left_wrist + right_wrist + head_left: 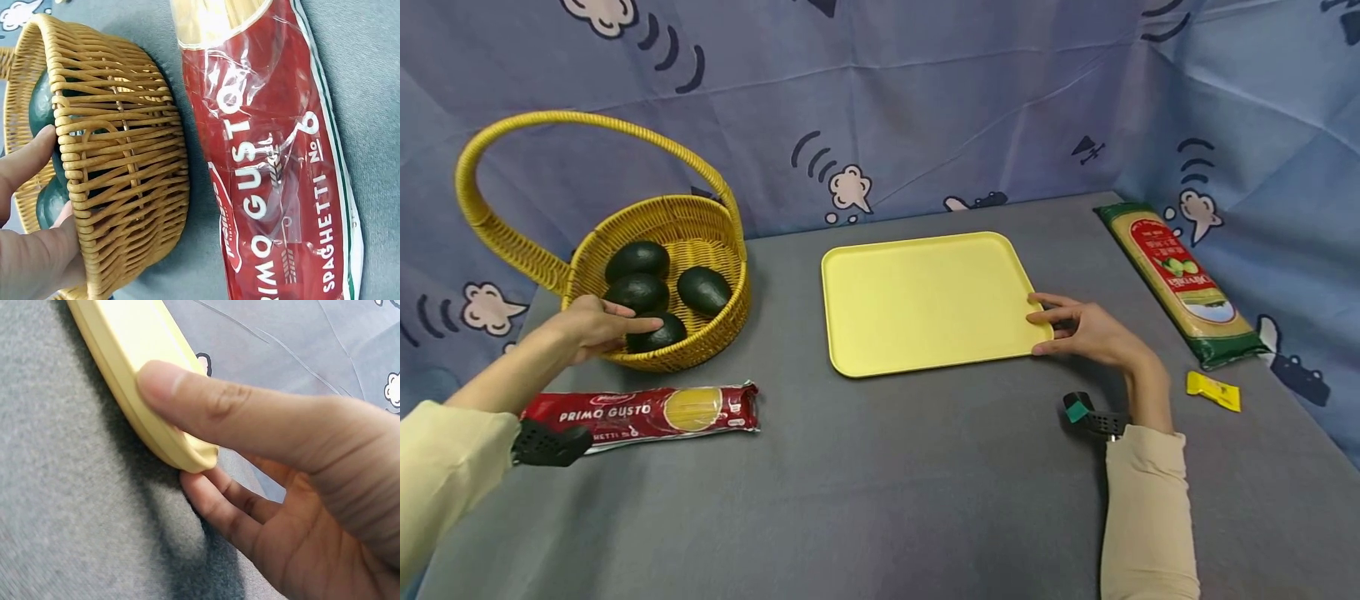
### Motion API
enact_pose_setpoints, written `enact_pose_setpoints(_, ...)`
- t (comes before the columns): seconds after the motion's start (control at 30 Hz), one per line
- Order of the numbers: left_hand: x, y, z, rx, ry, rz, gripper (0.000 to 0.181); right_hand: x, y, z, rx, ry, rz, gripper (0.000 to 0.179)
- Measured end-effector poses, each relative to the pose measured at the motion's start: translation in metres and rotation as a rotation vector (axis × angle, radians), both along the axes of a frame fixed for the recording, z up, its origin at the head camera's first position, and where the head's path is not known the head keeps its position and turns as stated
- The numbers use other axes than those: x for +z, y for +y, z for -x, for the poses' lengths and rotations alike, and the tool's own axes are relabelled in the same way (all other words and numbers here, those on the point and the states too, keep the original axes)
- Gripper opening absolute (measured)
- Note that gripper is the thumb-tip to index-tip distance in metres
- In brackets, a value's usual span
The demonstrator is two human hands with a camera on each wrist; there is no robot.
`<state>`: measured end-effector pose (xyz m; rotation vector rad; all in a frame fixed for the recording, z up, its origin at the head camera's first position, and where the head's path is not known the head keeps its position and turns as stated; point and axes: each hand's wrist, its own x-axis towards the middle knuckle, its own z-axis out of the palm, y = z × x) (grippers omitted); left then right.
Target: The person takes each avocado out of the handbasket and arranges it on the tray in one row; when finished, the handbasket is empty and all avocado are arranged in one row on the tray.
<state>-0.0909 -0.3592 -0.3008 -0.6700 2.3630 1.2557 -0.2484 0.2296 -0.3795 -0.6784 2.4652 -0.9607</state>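
"Where's the near avocado?"
"At the left grip, inside the basket, long axis roughly sideways; the tray lies well to its right."
"Left clamped?"
"Touching it; whether clamped, I can't tell."
"Right grip?"
"Pinched on the tray's right edge; the left is nearer the avocado."

From here I see a grey surface with a fine woven texture, and blue-violet fabric hanging behind it and along both sides. White cartoon clouds and dark curved strokes are printed across that creased fabric. The light reads to me as soft, the fabric palest toward the right.
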Motion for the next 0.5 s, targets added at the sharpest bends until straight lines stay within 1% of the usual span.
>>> enact_pose_setpoints(0.07,0.0004,-0.0010,-0.0002,-0.009,-0.006,0.009,0.050,0.0006,-0.0005,0.0004,0.003,-0.002,0.004,0.053)
enact_pose_setpoints(0.13,0.0009,-0.0014,0.0002,-0.007,-0.016,0.032,0.058,0.0005,-0.0007,0.0008,0.005,0.000,-0.001,0.053)
enact_pose_setpoints(0.2,0.0019,-0.0013,0.0006,0.007,-0.038,0.044,0.067,-0.0003,-0.0006,0.0014,0.006,0.005,-0.007,0.053)
enact_pose_setpoints(0.3,0.0027,-0.0002,0.0003,0.039,-0.064,0.058,0.073,-0.0006,-0.0006,0.0011,0.004,0.001,-0.013,0.053)
enact_pose_setpoints(0.4,0.0016,0.0017,-0.0010,0.057,-0.047,0.053,0.072,0.0000,-0.0008,0.0002,0.001,0.000,-0.009,0.054)
enact_pose_setpoints(0.5,-0.0001,0.0047,-0.0018,0.057,-0.004,0.022,0.071,0.0009,-0.0013,-0.0007,0.000,-0.002,-0.005,0.054)
